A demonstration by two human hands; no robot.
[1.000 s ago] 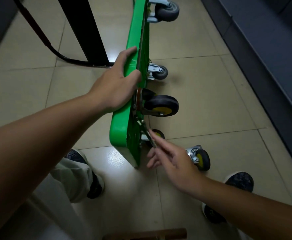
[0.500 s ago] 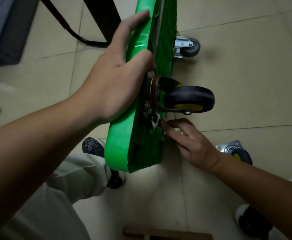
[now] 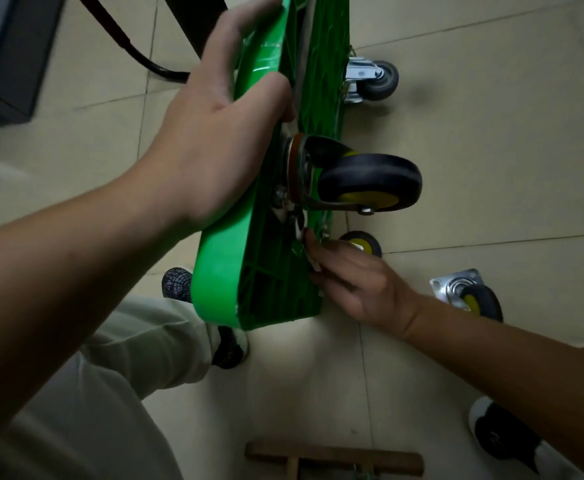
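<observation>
Left hand [image 3: 214, 157] is gripping the cart [image 3: 221, 268] on edge, exposing the caster [image 3: 370, 181]. Right hand [image 3: 356, 282] is pinching a metal piece [image 3: 299, 225] just below the caster.

The bare left hand [image 3: 214, 147] sits at the end of an outstretched arm, thumb opposing fingers in a firm grip. The bare right hand [image 3: 360, 285] is lower, fingertips bunched in a pinch.
</observation>
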